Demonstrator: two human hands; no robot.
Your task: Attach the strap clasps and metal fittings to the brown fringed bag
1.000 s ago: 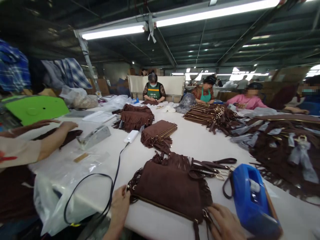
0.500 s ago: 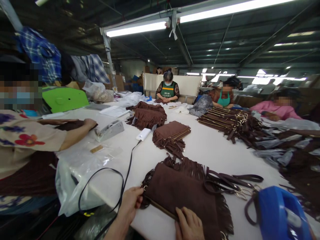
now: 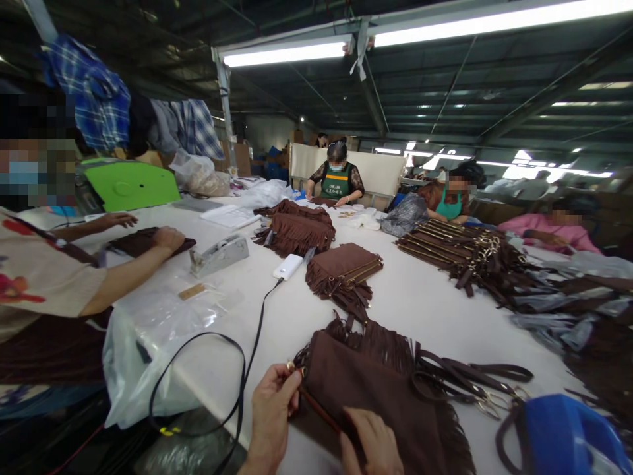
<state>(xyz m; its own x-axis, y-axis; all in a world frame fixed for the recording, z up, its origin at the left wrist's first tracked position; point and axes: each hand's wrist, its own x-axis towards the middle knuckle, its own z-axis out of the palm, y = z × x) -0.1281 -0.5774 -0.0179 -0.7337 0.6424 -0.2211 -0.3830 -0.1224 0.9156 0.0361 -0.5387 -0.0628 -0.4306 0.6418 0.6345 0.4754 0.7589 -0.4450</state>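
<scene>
Moving the right hand point(image 3: 373, 441) from the right corner of the brown bag point(image 3: 378, 379) to its near edge.
Pinching a gold fitting point(image 3: 290, 365) at the left corner with the left hand point(image 3: 273, 406); keeping the bag on the near table point(image 3: 428, 297); bending the right fingers at mid-edge, not showing whether gripping; seemingly being partway along that edge, leaving the straps point(image 3: 457, 368) to the right apparently unattached.

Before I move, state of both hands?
Left hand: closed, pinching the brown bag at one corner.
Right hand: touching the bag's near edge; open or closed can't be told.
</scene>
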